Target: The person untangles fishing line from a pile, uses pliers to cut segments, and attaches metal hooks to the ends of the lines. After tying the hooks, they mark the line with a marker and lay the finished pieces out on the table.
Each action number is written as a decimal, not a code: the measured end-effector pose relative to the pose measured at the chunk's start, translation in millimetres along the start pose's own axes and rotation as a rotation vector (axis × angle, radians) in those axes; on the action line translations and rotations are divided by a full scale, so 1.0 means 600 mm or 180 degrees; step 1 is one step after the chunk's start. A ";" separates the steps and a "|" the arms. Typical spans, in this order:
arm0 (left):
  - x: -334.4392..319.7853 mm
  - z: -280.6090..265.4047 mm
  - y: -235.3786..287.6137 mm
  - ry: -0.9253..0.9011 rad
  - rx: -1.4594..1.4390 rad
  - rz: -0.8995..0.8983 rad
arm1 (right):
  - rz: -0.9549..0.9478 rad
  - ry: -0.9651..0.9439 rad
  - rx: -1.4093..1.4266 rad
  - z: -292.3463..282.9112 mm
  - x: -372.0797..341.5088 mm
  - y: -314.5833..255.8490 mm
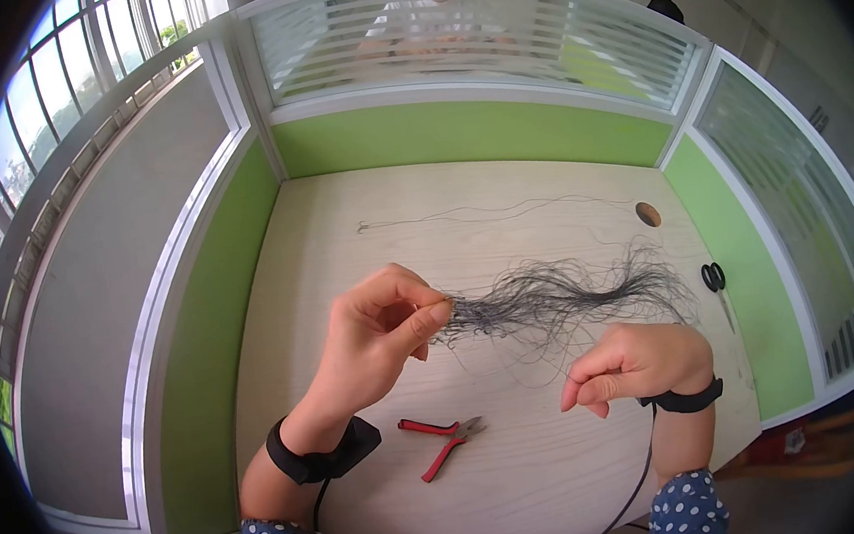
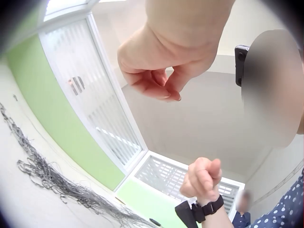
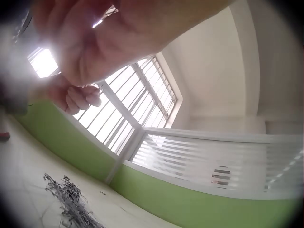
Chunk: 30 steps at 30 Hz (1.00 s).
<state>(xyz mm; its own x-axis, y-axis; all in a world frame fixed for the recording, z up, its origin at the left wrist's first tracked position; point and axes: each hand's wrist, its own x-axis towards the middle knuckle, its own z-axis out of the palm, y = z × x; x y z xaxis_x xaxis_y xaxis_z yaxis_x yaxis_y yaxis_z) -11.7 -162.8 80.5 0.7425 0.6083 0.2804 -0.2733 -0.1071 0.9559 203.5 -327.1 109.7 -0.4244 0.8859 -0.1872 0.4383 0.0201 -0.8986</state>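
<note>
Surface (image 1: 553,468): pale, enclosed by green partitions (image 1: 467,133).
Tangled strands (image 1: 590,299): dark, lying bunched mid-surface.
Left grip (image 1: 377,326): thumb and forefinger brought together over the strands' left end; cannot tell if anything is pinched.
Right grip (image 1: 645,360): fingers curled, near side of the strands; any hold unclear.
Pliers (image 1: 447,429): red-handled, splayed, between the forearms.
</note>
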 end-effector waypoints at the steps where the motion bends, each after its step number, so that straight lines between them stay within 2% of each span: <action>1: 0.003 0.000 -0.010 -0.0022 0.0225 -0.0191 | -0.0006 -0.0006 -0.0003 -0.002 0.000 -0.006; 3: 0.003 0.007 -0.027 -0.0075 0.0358 -0.0355 | 0.0131 -0.0648 0.0486 -0.005 -0.001 -0.016; 4: 0.001 0.012 -0.031 -0.0134 0.0487 -0.0524 | 0.0128 -0.0652 0.0487 -0.004 -0.001 -0.016; 6: -0.004 0.023 -0.033 -0.0218 0.0684 -0.0430 | -0.0660 -0.0464 0.1463 0.003 -0.001 -0.011; 7: -0.006 0.027 -0.034 -0.0294 0.0816 -0.0407 | -0.0663 -0.0468 0.1470 0.009 0.001 -0.005; 9: -0.009 0.031 -0.034 -0.0396 0.1010 -0.0397 | -0.1249 0.0470 0.2682 0.021 0.013 0.007; 10: -0.010 0.032 -0.037 -0.0394 0.1014 -0.0400 | -0.1252 0.0467 0.2685 0.024 0.023 0.009; 12: -0.011 0.034 -0.045 -0.0446 0.0863 -0.0472 | -0.1823 0.1290 0.3436 0.028 0.044 0.013; 13: -0.012 0.035 -0.043 -0.0444 0.0865 -0.0473 | -0.1963 0.1429 0.3539 0.028 0.052 0.024; 14: -0.013 0.037 -0.040 -0.0514 0.0816 -0.0627 | -0.1963 0.1427 0.3539 0.033 0.058 0.022; 16: -0.013 0.039 -0.039 -0.0583 0.0768 -0.0779 | -0.1729 0.2218 0.3551 0.042 0.073 0.013; 18: -0.014 0.040 -0.040 -0.0595 0.0675 -0.0859 | -0.1769 0.2029 0.3384 0.042 0.075 0.021; 21: -0.012 0.039 -0.042 -0.0413 0.0569 -0.1101 | -0.1598 0.2332 0.3684 0.044 0.077 0.021; 23: -0.009 0.035 -0.038 -0.0341 0.0481 -0.1168 | -0.1453 0.1242 0.3812 0.030 0.065 0.032; 24: -0.008 0.034 -0.036 -0.0276 0.0392 -0.1235 | -0.1453 0.1237 0.3813 0.029 0.062 0.028; 26: -0.007 0.032 -0.033 -0.0286 0.0316 -0.1297 | -0.0166 0.1672 0.1915 0.030 0.052 0.008; 27: -0.007 0.032 -0.031 -0.0299 0.0237 -0.1353 | 0.0100 0.1760 0.1565 0.032 0.051 -0.009; 28: -0.007 0.033 -0.029 -0.0297 0.0238 -0.1348 | 0.0096 0.1759 0.1561 0.036 0.054 -0.007; 30: -0.008 0.034 -0.027 -0.0334 0.0279 -0.1342 | 0.0221 0.2309 0.0262 0.046 0.059 0.005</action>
<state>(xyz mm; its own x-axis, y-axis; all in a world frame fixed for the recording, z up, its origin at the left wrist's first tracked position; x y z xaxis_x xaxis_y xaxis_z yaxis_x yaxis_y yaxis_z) 1.4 -180.1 65.5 0.8373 0.5305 -0.1325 0.1162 0.0642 0.9911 167.5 -308.4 89.5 0.2462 0.9684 0.0393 0.3719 -0.0569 -0.9265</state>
